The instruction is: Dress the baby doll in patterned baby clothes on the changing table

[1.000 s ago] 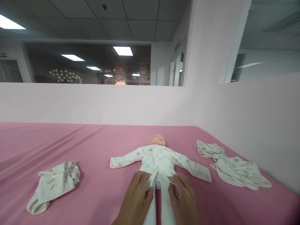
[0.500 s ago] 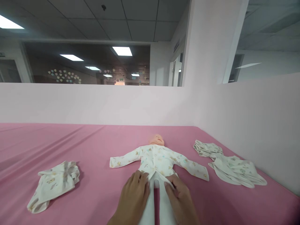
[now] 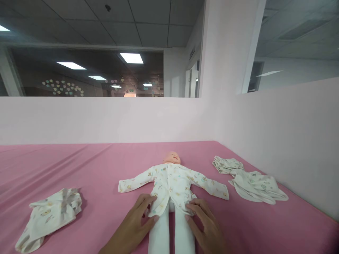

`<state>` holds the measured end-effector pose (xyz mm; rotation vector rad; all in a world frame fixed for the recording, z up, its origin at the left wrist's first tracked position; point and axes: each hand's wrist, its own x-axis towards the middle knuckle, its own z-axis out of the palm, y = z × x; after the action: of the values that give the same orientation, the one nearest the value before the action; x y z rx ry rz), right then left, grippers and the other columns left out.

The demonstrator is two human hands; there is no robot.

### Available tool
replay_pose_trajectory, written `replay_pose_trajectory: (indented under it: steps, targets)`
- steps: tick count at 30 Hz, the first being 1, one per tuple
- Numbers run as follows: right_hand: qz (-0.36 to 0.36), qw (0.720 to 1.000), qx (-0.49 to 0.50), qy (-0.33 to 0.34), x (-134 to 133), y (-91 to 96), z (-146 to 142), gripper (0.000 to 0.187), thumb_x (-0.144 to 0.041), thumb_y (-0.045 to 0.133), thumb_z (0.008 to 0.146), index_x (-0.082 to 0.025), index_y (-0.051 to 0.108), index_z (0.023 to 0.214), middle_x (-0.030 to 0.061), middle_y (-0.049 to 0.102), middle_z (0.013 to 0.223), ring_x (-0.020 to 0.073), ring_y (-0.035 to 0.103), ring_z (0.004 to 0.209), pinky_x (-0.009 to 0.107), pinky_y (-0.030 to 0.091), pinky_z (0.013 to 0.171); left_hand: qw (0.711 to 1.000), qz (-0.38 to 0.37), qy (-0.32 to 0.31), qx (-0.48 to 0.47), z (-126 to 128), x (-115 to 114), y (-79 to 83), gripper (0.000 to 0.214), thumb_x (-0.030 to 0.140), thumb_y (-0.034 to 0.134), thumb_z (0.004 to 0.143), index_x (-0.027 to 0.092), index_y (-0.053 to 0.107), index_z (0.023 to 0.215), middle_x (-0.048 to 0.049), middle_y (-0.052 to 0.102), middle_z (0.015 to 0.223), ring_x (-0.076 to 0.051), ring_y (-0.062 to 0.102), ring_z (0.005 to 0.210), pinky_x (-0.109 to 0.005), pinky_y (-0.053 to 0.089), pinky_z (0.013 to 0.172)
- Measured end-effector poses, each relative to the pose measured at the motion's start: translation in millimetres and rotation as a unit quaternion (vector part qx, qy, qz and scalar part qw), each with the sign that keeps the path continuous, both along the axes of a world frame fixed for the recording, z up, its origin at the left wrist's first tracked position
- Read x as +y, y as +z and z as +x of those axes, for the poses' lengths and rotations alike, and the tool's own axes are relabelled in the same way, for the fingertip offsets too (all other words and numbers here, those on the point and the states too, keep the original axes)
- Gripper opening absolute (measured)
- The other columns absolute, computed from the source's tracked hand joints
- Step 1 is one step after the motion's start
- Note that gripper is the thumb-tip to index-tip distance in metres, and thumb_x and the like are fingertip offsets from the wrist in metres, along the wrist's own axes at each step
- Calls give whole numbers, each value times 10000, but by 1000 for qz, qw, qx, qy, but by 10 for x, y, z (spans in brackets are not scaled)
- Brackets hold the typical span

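Note:
A doll (image 3: 172, 157) lies on its back, dressed in a white printed baby shirt (image 3: 173, 185) with both sleeves spread out. Plain white trousers (image 3: 159, 234) cover its legs, and the shirt's front hem parts over the waist. My left hand (image 3: 137, 220) rests at the shirt's lower left side, thumb and fingers apart, fingertips touching the cloth. At the lower right hem, my right hand (image 3: 205, 222) has the shirt's edge between its thumb and fingers.
A crumpled printed baby garment (image 3: 51, 215) lies at the left. Two more rumpled printed garments (image 3: 258, 187) lie at the right near the wall. A pink sheet (image 3: 97, 169) covers the surface, bordered by a white wall (image 3: 106, 120) behind and at the right.
The shirt's front hem, earlier drawn up at the waist, now lies lower over the trousers. My hands have moved apart towards the shirt's sides, and my left fingers have spread.

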<state>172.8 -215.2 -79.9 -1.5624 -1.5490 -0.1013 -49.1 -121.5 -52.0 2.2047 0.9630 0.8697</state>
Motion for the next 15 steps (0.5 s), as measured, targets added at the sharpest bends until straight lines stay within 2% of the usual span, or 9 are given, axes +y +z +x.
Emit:
replay_pose_trajectory:
  steps: [3, 6, 8, 11, 15]
  targets:
    - [-41, 999, -1, -15, 10, -42, 152, 201, -337, 463, 924, -260, 625, 1013, 35, 627, 1070, 191, 594, 1021, 326, 469, 890, 999, 9, -20, 28, -124, 12, -35, 318, 374, 395, 930, 268, 530, 1197, -40, 606, 1100, -166, 591, 884, -298, 479, 799]
    - [-72, 996, -26, -37, 113, 10, 255, 258, -342, 385, 954, -232, 611, 894, 31, 644, 913, 188, 617, 870, 326, 471, 789, 990, 73, 15, 117, -125, 113, -30, 299, 297, 303, 952, 239, 590, 1013, -32, 647, 968, -178, 598, 848, -293, 444, 742]
    - [-86, 992, -70, -65, 243, 93, 309, 280, -326, 366, 955, -218, 588, 823, 28, 639, 838, 185, 610, 785, 315, 449, 715, 971, 139, 60, 185, -62, 260, -6, 322, 233, 274, 941, 207, 591, 888, -43, 654, 874, -191, 598, 787, -292, 407, 679]
    - [-118, 974, -150, -124, 506, 247, 382, 274, -286, 344, 954, -209, 580, 839, 39, 660, 854, 193, 616, 752, 297, 387, 629, 935, 206, 127, 260, 87, 564, 52, 296, 142, 281, 906, 180, 573, 933, -63, 661, 862, -201, 601, 741, -287, 358, 620]
    - [-172, 945, -214, -177, 867, 373, 439, 262, -264, 333, 958, -198, 585, 930, 69, 701, 871, 219, 653, 761, 287, 331, 591, 914, 204, 159, 312, 323, 956, 99, 252, 99, 317, 894, 162, 539, 996, -79, 669, 874, -215, 631, 755, -283, 359, 617]
